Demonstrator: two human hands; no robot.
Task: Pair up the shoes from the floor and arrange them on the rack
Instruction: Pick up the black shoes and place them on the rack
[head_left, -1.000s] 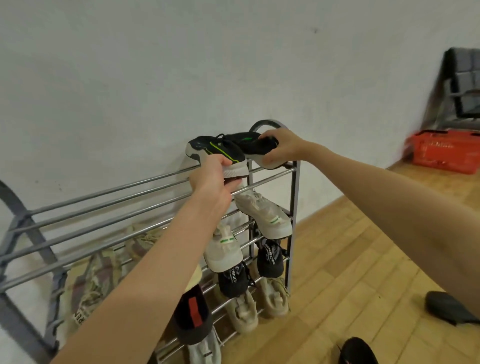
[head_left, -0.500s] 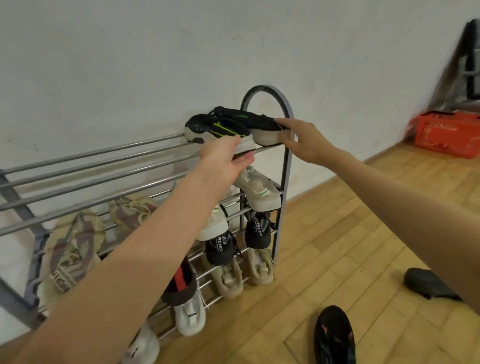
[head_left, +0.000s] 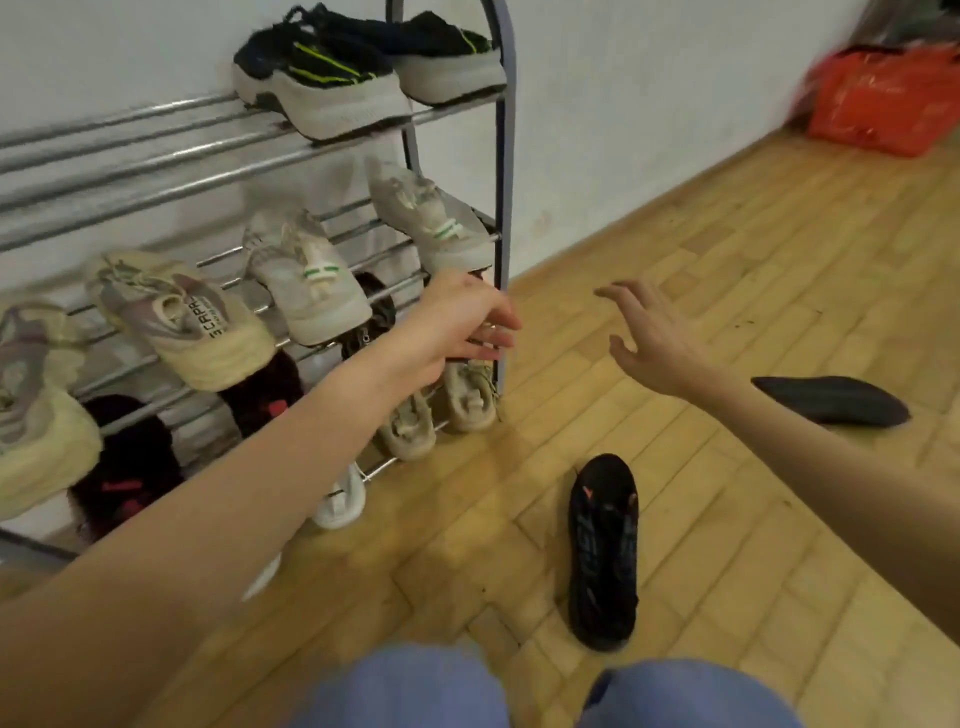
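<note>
Head view: both hands empty with fingers spread, the right hand (head_left: 657, 345) nearer than the left hand (head_left: 457, 325) to the black shoe (head_left: 603, 551) on the floor (head_left: 727, 291) (lengthwise away from the person), below them, beside the rack (head_left: 501, 171).

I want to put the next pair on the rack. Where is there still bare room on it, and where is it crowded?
The top shelf has bare bars left of the black-and-green pair, toward the left image edge. The second shelf is crowded: white-green sneakers and cream sneakers fill what shows. The lower shelves also look full where visible.
</note>
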